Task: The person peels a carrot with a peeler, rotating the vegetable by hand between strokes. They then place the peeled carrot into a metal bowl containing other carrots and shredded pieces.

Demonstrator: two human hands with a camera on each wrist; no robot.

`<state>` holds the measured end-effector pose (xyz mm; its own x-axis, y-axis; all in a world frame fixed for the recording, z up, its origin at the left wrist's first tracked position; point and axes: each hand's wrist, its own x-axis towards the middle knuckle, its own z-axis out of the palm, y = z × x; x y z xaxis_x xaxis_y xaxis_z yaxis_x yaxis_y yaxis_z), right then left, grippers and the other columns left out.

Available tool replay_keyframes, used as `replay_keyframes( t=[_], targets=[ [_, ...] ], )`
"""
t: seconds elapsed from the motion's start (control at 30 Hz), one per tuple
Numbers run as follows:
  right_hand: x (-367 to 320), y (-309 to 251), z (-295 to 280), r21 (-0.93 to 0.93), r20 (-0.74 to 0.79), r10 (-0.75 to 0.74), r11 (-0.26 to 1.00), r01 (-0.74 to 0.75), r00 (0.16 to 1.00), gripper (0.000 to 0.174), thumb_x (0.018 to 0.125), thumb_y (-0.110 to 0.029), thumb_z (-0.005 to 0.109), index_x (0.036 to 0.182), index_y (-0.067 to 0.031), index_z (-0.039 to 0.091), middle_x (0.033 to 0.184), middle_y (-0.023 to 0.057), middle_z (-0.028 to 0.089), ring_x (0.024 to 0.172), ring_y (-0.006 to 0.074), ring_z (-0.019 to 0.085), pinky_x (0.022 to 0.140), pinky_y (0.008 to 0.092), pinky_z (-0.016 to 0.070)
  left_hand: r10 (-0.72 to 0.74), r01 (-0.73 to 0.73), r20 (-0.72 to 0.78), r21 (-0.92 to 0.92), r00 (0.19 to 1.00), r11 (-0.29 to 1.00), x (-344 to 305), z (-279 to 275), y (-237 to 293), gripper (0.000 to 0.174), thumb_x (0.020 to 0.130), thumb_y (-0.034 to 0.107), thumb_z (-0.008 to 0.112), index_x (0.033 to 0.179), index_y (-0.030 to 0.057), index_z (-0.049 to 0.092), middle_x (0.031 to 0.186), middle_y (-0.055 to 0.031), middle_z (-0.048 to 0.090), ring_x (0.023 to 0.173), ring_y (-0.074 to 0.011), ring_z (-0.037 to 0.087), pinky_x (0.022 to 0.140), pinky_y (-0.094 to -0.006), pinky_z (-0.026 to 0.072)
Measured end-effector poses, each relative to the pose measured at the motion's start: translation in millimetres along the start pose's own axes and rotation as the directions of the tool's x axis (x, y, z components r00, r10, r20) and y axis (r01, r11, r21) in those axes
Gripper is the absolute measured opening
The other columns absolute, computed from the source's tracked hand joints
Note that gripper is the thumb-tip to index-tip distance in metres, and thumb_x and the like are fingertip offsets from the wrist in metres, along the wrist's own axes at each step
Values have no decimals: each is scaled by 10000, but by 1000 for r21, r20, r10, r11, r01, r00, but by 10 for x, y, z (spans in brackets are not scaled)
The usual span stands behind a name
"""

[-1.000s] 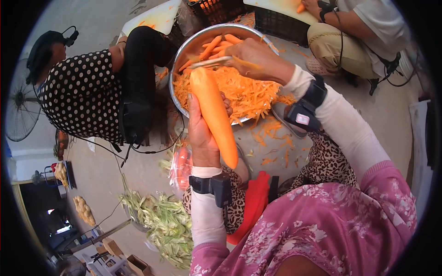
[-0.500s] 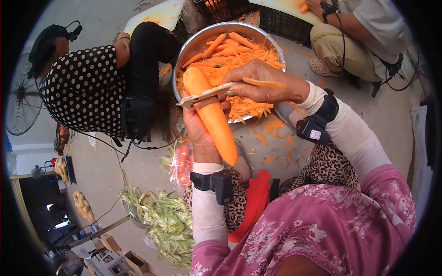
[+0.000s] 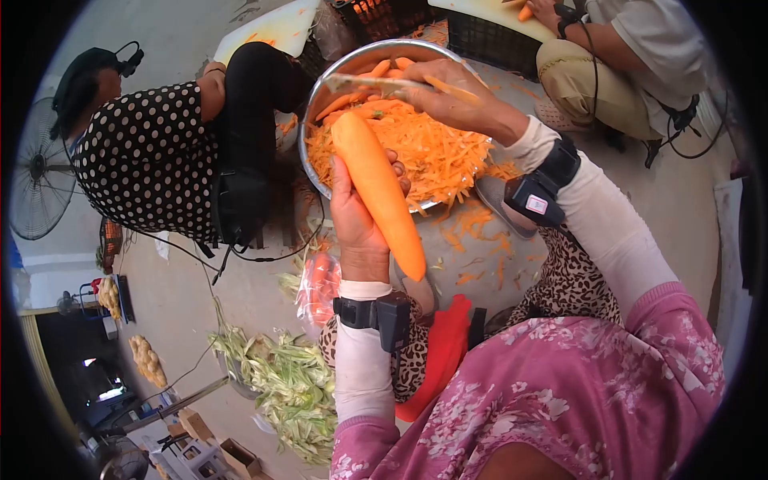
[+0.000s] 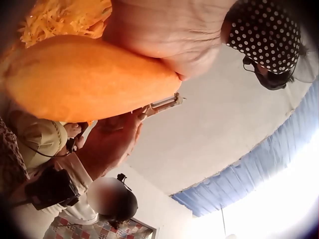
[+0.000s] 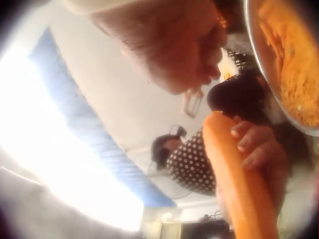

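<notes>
Gripping the carrot (image 3: 380, 192) round its middle, my left hand (image 3: 356, 228) holds it over the bowl's (image 3: 308, 112) near rim. My right hand (image 3: 448, 92) pinches the peeler (image 3: 368, 82) above the far rim. Peelings litter the concrete floor (image 3: 480, 248), and corn husks (image 3: 280, 384) lie at my left. The peeler's blade is too blurred to make out.

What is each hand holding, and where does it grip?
Left hand grips the carrot around its middle; right hand holds the peeler by its handle.
</notes>
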<state>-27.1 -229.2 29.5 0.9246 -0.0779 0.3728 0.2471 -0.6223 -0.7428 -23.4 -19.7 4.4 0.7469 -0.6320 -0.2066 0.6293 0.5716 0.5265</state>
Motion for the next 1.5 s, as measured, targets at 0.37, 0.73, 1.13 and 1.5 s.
replay_keyframes(
  t=[0.37,0.73,1.13,1.5],
  targets=[
    [-267,-156,36,268,324,-195,957,108,926,230,859,-233,564,930,-25,632,702,109,585,656,213,563,606,343,434,-62,60,-1,-242,998,968,-7,6,58,516,885,512,500,1116,51,506,949,-120,488,796,-202,452,608,-273,434],
    [32,195,17,-92,-33,75,993,-78,997,258,852,-260,561,883,-8,603,722,161,561,672,288,555,621,376,444,-36,51,104,-151,994,987,-44,98,26,521,915,523,433,1145,61,496,908,-114,455,773,-216,425,619,-297,424],
    [-179,-73,117,130,117,-155,982,140,981,258,867,-249,536,840,1,597,716,159,589,680,294,570,654,372,457,-9,10,-34,11,999,1000,-21,-5,26,526,934,518,385,1136,46,499,902,-122,482,789,-226,451,651,-315,427],
    [-150,-79,-38,305,235,-42,952,-32,971,208,857,-175,550,917,13,613,696,61,553,652,129,523,592,302,426,-13,12,-19,-44,1000,999,-5,5,34,569,924,536,391,1170,31,479,957,-144,502,786,-222,462,646,-304,440]
  ],
)
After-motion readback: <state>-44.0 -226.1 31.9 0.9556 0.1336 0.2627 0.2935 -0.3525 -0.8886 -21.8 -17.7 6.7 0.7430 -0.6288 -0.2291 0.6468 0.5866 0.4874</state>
